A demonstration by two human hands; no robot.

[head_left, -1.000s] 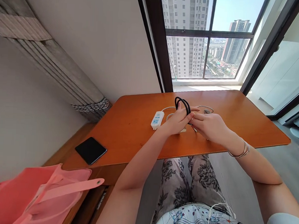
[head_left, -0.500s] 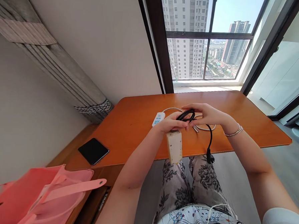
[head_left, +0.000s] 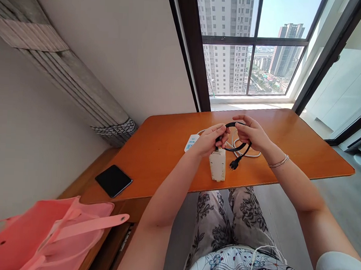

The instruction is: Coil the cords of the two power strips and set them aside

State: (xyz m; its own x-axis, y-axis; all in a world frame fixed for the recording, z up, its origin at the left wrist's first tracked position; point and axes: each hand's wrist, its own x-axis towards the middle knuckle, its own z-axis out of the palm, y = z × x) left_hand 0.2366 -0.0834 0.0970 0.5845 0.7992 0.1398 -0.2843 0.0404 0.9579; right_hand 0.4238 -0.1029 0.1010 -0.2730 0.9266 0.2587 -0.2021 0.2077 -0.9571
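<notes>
Above the orange wooden table (head_left: 303, 149), my left hand (head_left: 209, 139) is closed around a coiled black cable (head_left: 237, 125) and the top of a cream power strip (head_left: 217, 165), which hangs down from my fist. My right hand (head_left: 251, 132) pinches the same black cable loop from the right. The cable's black plug (head_left: 233, 164) dangles under the loop, just above the tabletop. A white power strip (head_left: 191, 142) with blue sockets lies on the table behind my left hand, and its white cord (head_left: 253, 155) curls under my right hand.
A black phone (head_left: 113, 180) lies on a lower wooden ledge at the left. A pink bag (head_left: 46, 232) sits at the bottom left. A folded grey curtain (head_left: 88, 98) leans along the wall. Large windows stand behind the table. My lap, in patterned trousers, is below the table edge.
The hanging length of black cable has been drawn up into the loop, so the plug rose from below the table edge to just above the tabletop. Both hands lifted slightly.
</notes>
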